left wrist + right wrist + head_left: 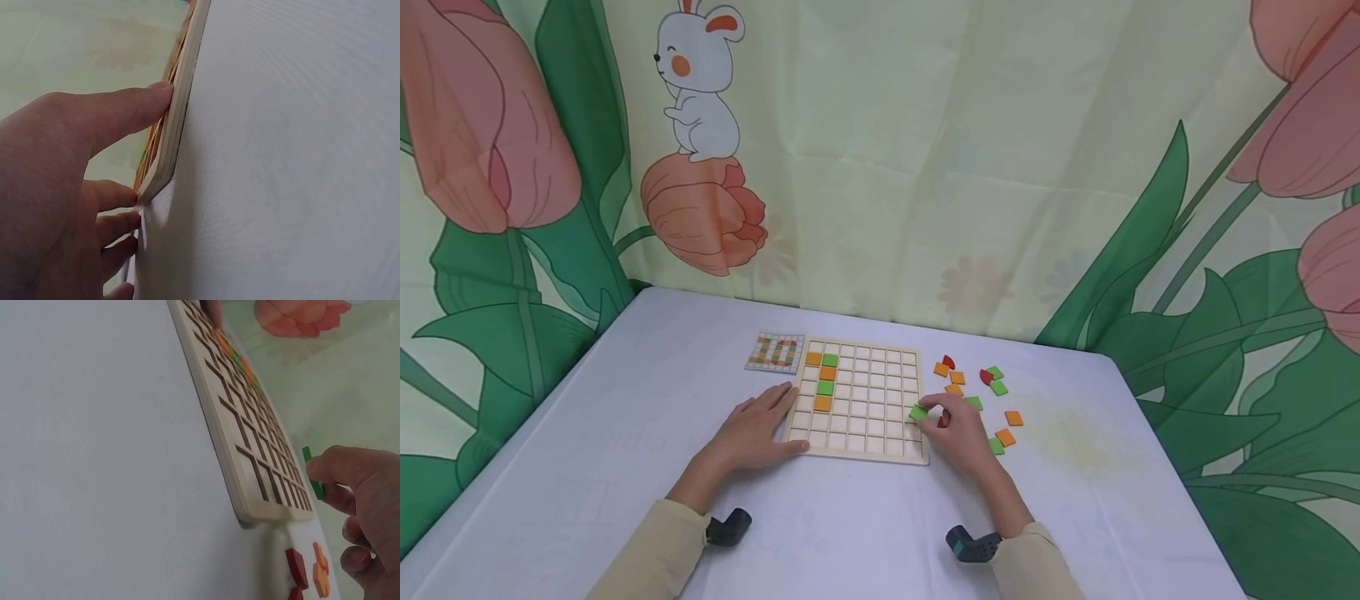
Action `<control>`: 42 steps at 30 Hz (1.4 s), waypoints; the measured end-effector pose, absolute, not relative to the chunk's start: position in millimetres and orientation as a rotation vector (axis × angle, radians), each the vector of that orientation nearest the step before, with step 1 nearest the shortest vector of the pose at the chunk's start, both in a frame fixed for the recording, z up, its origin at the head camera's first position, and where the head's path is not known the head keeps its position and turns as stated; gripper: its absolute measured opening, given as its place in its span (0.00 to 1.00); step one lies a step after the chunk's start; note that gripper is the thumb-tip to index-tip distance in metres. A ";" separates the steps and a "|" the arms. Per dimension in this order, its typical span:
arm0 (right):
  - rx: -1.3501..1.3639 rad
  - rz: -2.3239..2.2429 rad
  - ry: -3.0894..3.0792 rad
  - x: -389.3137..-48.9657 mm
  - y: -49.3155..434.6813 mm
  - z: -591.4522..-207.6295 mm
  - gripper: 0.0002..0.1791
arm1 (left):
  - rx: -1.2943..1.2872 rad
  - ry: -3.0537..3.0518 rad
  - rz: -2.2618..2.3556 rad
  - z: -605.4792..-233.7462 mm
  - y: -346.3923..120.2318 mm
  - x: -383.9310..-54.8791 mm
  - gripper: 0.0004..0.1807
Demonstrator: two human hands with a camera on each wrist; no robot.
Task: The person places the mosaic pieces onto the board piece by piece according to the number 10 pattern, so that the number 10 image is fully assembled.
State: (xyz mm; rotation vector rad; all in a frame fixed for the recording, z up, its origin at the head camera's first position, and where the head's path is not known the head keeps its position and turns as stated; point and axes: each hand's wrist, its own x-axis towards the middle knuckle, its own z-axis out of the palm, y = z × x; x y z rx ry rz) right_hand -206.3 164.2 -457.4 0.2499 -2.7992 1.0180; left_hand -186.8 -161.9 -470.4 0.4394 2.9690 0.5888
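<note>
A wooden grid board [868, 417] lies on the white table with orange and green square tiles in its left columns, such as an orange tile [822, 403] and a green tile [825, 387]. My left hand [752, 429] rests at the board's left side, fingers fairly straight; in the left wrist view its thumb [131, 109] touches the board's rim. Between thumb and finger, my right hand [958, 429] pinches a green square tile [918, 412] over the board's right edge. The right wrist view shows that green tile [313, 474] held above the board.
A patterned card [775, 352] lies beside the board's upper left corner. Loose orange tiles [1013, 418], green tiles [998, 387] and red quarter-round pieces [986, 377] are scattered right of the board. A printed curtain [887, 167] hangs behind the table.
</note>
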 end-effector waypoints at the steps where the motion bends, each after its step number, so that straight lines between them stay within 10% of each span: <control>1: 0.264 1.024 -2.796 -206.8 160.9 -457.7 0.12 | 0.437 2.968 0.593 -470.2 -162.0 -186.8 0.49; 42: 0.742 1.066 -2.861 -215.2 52.9 -471.3 0.05 | 0.427 2.938 0.578 -466.1 -163.6 -186.4 0.49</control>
